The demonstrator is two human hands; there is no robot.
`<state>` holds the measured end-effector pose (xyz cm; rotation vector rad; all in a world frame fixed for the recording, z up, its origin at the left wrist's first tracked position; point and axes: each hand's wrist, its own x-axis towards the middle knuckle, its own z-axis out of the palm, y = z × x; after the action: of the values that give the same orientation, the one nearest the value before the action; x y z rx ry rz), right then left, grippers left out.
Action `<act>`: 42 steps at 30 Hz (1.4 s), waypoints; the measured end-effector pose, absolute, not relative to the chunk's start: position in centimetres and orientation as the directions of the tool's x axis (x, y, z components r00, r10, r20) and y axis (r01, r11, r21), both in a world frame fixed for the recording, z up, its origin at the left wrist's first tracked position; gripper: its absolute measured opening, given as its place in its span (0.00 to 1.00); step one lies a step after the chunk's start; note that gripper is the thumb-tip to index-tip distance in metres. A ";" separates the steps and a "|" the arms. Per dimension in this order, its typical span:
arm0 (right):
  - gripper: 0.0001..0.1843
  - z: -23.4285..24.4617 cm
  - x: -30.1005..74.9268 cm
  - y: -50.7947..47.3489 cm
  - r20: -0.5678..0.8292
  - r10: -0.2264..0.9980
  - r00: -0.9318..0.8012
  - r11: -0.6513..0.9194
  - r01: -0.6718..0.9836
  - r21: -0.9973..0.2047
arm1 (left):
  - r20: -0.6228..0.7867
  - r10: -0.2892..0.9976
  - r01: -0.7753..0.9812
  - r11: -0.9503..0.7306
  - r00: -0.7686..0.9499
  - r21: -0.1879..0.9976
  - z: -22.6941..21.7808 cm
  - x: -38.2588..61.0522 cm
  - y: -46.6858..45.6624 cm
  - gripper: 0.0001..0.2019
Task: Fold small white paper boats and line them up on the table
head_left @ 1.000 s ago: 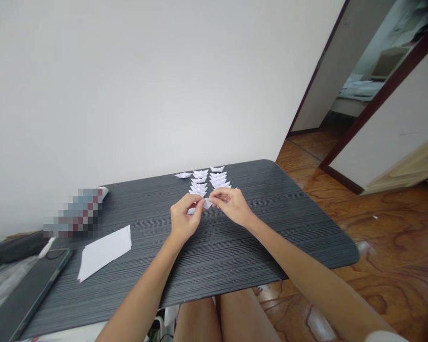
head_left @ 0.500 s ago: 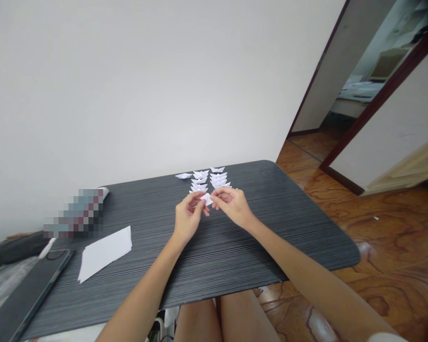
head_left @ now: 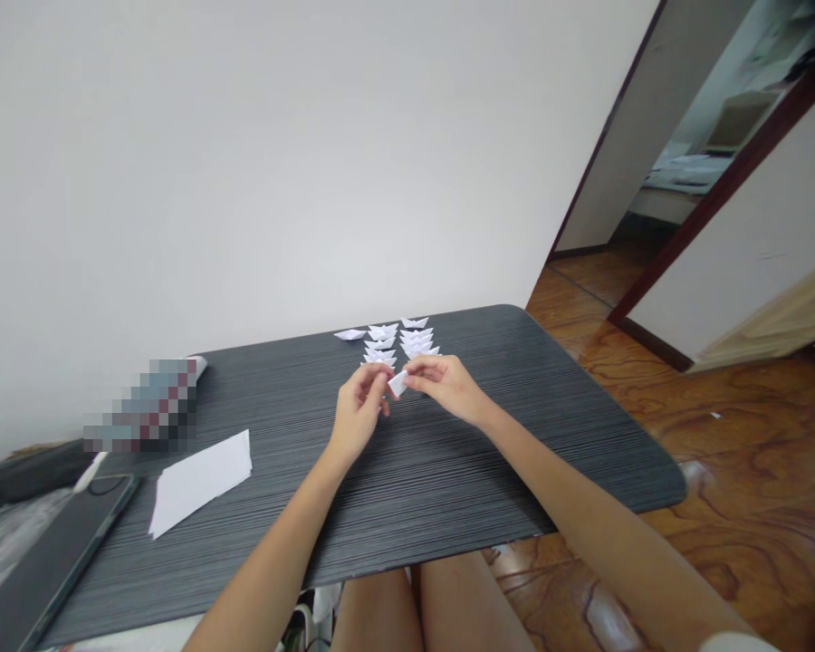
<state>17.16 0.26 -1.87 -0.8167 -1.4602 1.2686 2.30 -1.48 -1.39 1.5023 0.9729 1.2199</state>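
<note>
My left hand (head_left: 357,406) and my right hand (head_left: 445,385) meet above the middle of the dark striped table (head_left: 448,471). Both pinch a small folded piece of white paper (head_left: 397,383) between fingertips, just above the tabletop. Right behind the hands lie two short rows of small folded white paper boats (head_left: 399,342), with one more boat (head_left: 349,334) apart at the left.
A stack of white paper sheets (head_left: 200,481) lies at the table's left. A black laptop or tablet (head_left: 44,561) sits at the left edge, beside a blurred patterned item (head_left: 142,407). White wall behind; wooden floor (head_left: 733,453) and a doorway to the right.
Both hands have lifted slightly and shifted a little away from me, turning the small folded paper between the fingertips. The boats and sheets have not moved.
</note>
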 end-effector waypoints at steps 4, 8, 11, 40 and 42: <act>0.09 -2.0 17.3 0.3 0.260 0.937 -0.234 0.271 0.016 -0.963 | 0.439 0.882 0.330 -0.471 0.172 0.818 -1.3 1.7 -1.4 0.08; 0.07 -2.0 17.3 0.1 0.290 0.917 -0.273 0.311 0.036 -0.950 | 0.544 0.813 0.456 -0.572 0.206 0.682 -1.6 1.7 -1.4 0.07; 0.07 -2.0 17.3 0.0 0.297 0.909 -0.291 0.323 0.043 -0.945 | 0.575 0.797 0.501 -0.580 0.185 0.643 -1.8 1.8 -1.7 0.07; 0.10 -1.4 17.7 0.1 0.234 0.902 -0.363 0.267 0.043 -0.963 | 0.379 0.904 0.292 -0.424 0.199 0.858 -1.6 1.7 -1.4 0.08; 0.09 -1.4 17.5 -0.1 0.269 0.888 -0.373 0.316 0.070 -0.946 | 0.413 0.884 0.335 -0.466 0.219 0.819 -1.6 1.6 -1.3 0.07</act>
<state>17.52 -0.12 -1.37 -0.8716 -1.7005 1.1652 1.55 -1.31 -1.58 1.9175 1.1214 1.2238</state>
